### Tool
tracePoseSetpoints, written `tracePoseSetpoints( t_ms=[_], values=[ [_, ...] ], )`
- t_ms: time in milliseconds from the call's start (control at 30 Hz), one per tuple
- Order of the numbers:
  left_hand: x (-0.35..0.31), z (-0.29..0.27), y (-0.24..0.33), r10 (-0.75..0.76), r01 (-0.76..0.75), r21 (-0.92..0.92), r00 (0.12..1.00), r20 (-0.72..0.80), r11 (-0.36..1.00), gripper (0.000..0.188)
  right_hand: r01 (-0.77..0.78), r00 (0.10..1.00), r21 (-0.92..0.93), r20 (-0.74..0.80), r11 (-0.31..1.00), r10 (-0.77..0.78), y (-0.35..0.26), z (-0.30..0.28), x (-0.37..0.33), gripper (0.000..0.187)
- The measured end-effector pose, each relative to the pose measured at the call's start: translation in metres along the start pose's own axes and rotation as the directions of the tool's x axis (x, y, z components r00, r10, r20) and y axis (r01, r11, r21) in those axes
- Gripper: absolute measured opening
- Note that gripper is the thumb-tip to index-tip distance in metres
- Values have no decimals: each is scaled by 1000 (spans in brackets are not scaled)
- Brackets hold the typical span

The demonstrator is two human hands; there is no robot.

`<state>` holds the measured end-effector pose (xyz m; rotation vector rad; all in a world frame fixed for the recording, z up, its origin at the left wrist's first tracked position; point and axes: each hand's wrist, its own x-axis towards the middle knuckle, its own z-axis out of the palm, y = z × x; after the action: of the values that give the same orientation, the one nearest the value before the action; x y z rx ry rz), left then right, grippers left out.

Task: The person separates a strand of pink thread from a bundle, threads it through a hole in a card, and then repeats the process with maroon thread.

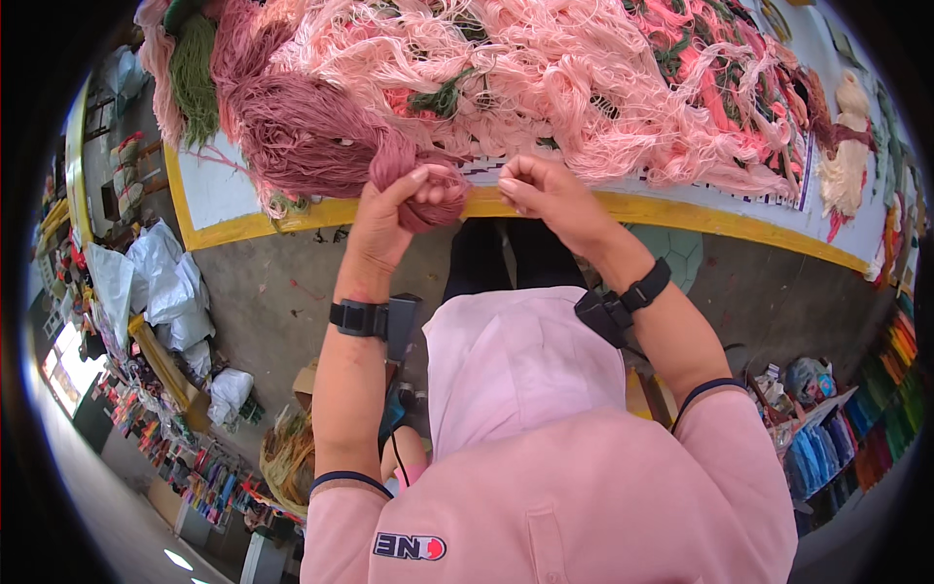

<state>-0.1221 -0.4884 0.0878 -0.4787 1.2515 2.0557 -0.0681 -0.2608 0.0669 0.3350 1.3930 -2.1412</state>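
My left hand is closed around a gathered part of a mauve yarn hank at the table's near edge. The hank's looped end hangs from the grip, and its loose strands spread back across the left of the table. A short gap to the right, my right hand is raised with thumb and fingers pinched together. Whether a strand lies in that pinch is too small to make out. Close behind both hands, a large heap of pale pink yarn covers the table.
The white table has a yellow edge. Green yarn lies at the far left, a cream hank at the right. White plastic bags stand on the floor to the left. Folded blue packets fill a shelf at the lower right.
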Motion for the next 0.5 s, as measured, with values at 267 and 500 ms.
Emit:
tracePoseSetpoints(
  t_ms=[267,500],
  values=[
    [4,4,12,-59,54,94,997,53,994,24,1,999,134,-41,991,4,-4,7,-17,15],
    [-12,18,17,-158,161,-10,976,152,987,39,77,994,110,-86,991,-68,8,52,16,20]
  ],
)
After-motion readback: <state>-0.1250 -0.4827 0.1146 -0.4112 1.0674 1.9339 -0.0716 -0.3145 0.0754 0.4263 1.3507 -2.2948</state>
